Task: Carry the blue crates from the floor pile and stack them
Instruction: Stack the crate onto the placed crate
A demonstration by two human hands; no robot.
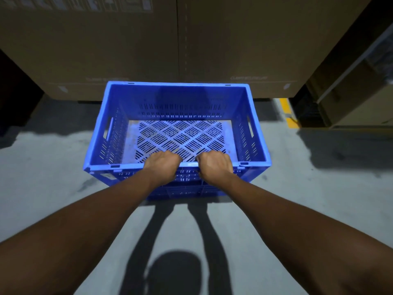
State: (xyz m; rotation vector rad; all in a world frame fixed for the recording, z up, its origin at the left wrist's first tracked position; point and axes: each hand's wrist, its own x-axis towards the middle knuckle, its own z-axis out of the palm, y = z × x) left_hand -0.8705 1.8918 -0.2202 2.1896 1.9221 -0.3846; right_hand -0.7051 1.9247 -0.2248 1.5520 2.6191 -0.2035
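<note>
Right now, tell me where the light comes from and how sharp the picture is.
Head view: light from behind the person, throwing head and arm shadows forward on the floor; crate and hands sharp; cardboard boxes dim, their print blurred; edges bend from the wide lens.

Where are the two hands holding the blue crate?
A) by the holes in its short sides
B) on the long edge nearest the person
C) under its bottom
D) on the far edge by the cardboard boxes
B: the left hand and the right hand both curl over the near long rim of the blue crate, close together.
</note>
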